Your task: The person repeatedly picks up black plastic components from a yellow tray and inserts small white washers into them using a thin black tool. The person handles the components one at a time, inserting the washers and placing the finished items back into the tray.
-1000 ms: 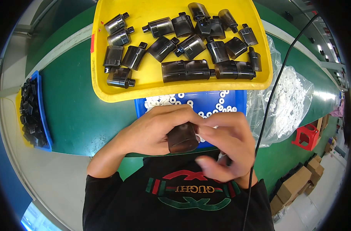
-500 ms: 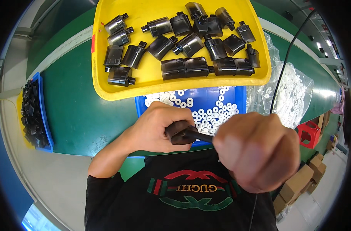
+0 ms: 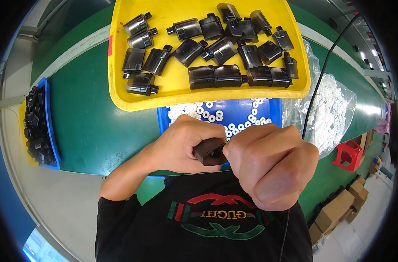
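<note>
My left hand [image 3: 186,142] is closed around a dark plastic pod cartridge [image 3: 209,153], its end turned toward my right hand. My right hand [image 3: 273,163] makes a fist against that end; the dark thin-shafted tool in its grip is now hidden by the fingers. Beyond both hands, a blue tray [image 3: 161,120] of small white rings [image 3: 207,114] is partly covered by my hands. Overlapping its far side is a yellow tray [image 3: 168,101] with several more smoky black cartridges [image 3: 214,76], most of them lying apart.
A clear plastic bag [image 3: 332,109] of white rings lies at the right of the green table [image 3: 98,126]. A black cord [image 3: 321,74] runs down behind my right hand. On the left stands a blue-edged bin [image 3: 50,126] of black parts. A red stool [image 3: 349,155] and cardboard boxes [image 3: 336,209] are at right.
My right fist has moved left, up against the cartridge, and the dark shaft seen between them has gone from sight. The left hand has barely shifted.
</note>
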The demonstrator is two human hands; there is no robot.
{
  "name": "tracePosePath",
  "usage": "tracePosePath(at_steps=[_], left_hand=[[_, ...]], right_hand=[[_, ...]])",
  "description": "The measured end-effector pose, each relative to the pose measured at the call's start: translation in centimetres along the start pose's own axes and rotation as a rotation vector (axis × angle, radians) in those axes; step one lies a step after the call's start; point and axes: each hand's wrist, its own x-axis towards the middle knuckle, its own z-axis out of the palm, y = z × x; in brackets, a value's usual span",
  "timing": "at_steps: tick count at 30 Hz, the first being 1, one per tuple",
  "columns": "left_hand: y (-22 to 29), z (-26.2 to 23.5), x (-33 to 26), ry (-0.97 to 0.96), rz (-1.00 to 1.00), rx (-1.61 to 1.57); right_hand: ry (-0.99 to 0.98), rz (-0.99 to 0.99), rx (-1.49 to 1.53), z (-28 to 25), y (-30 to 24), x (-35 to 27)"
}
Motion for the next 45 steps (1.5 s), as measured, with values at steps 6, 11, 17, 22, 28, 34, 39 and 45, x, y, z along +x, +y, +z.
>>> tracePosePath(at_steps=[6,11,17,22,28,34,39,45], left_hand=[[0.2,0.1,0.1,0.004,0.001,0.014],[-0.3,0.1,-0.1,0.025,0.04,0.021],[0.3,-0.1,0.2,0.012,-0.007,0.002],[-0.2,0.2,0.1,0.012,0.021,-0.012],[0.0,-0.1,0.2,-0.008,-0.008,0.015],[-0.1,0.1,0.4,0.023,0.014,0.02],[0.0,0.0,0.7,0.038,0.053,0.045],[-0.1,0.0,0.6,0.023,0.041,0.026]], right_hand=[[-0.063,0.043,-0.086,-0.7,-0.5,-0.4],[-0.107,0.077,-0.102,-0.9,-1.5,0.3],[-0.037,0.185,-0.111,-0.7,-2.1,-0.1],[-0.125,0.066,-0.141,-1.1,-1.0,0.2],[-0.094,-0.006,-0.035,-0.5,0.2,0.3],[-0.09,-0.052,-0.131,-0.9,-0.2,-0.3],[-0.142,0.057,-0.114,-1.4,-0.6,0.4],[-0.175,0.097,-0.049,-1.9,-0.3,0.4]])
